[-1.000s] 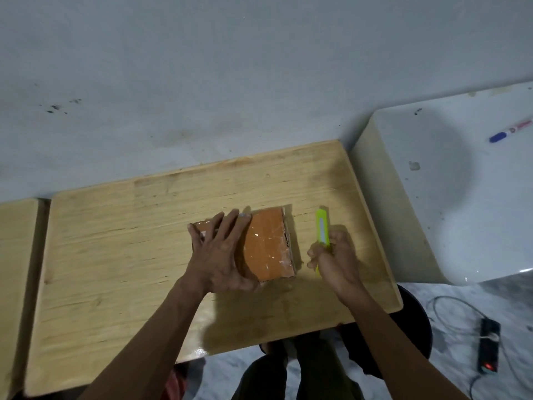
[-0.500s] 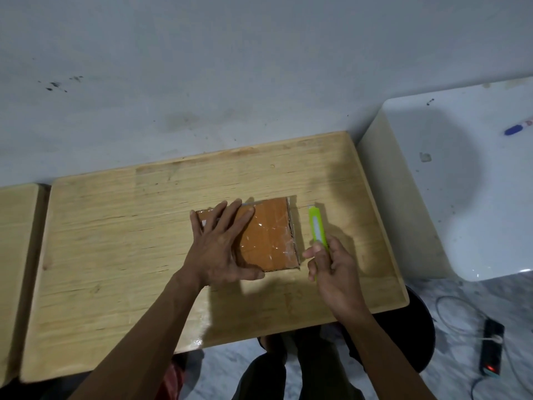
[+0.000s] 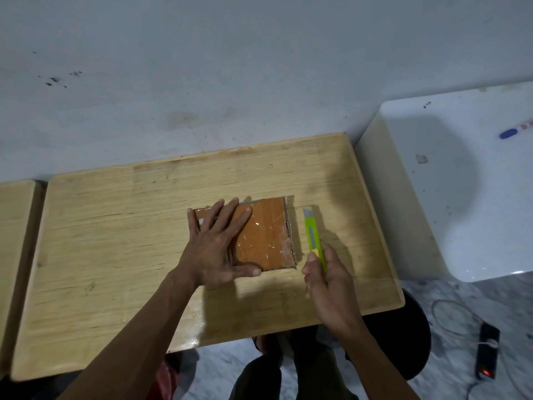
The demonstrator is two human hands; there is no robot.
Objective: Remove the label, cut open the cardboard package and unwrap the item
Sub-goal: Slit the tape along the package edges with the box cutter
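Observation:
A flat brown cardboard package (image 3: 266,235) wrapped in clear tape lies in the middle of the wooden table (image 3: 115,255). My left hand (image 3: 215,243) rests flat on its left half with fingers spread and the thumb along the near edge. My right hand (image 3: 327,272) grips a green utility knife (image 3: 313,235) by its rear end, just right of the package. The knife points away from me, parallel to the package's right edge and a little apart from it. A sliver of white shows at the package's left edge under my fingers.
A white surface (image 3: 461,183) stands at the right with a blue-capped marker (image 3: 514,131) on it. A second wooden table (image 3: 14,241) adjoins on the left. A black stool (image 3: 403,336) and a power strip (image 3: 487,353) are on the floor below right.
My right hand with the knife has shifted slightly nearer the package's right edge. My left hand stays pressed on the package.

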